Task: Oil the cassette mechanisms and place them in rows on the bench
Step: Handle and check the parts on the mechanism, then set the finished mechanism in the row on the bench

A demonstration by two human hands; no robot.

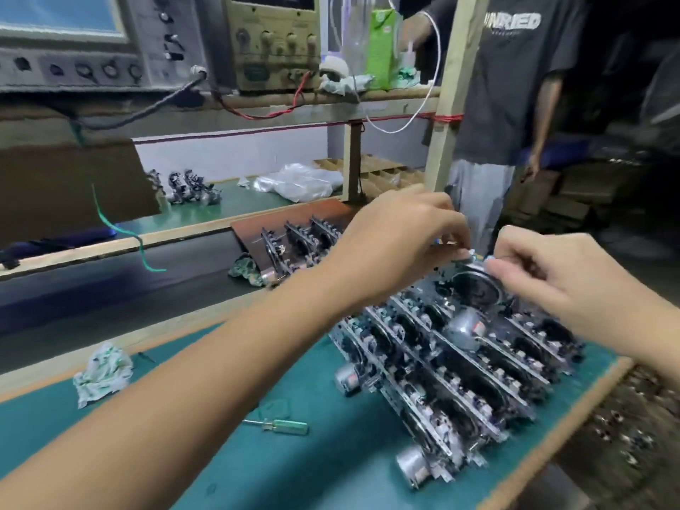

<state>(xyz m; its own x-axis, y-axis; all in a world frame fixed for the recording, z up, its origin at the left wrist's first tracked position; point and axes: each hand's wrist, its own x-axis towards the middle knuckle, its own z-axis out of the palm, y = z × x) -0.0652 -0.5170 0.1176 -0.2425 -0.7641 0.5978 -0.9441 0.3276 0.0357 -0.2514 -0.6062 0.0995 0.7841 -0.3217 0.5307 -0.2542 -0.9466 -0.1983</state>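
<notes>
Several cassette mechanisms [452, 366] stand in tight rows on the green bench mat [312, 469], each with a silver motor and black flywheel. At the far end of the rows one raised cassette mechanism [474, 285] is tilted up. My left hand [401, 237] reaches across and pinches its top edge with curled fingers. My right hand [544, 274] comes in from the right and pinches a small pale object at the same top edge; blur hides what it is. More mechanisms [298, 241] lean on a brown board [250, 233] behind.
A green-handled screwdriver [279, 425] and a crumpled rag [101, 373] lie on the mat to the left. A conveyor belt [110, 285] runs behind the bench. Test instruments [272, 38] sit on the shelf above. A person in a dark shirt [515, 86] stands at the right.
</notes>
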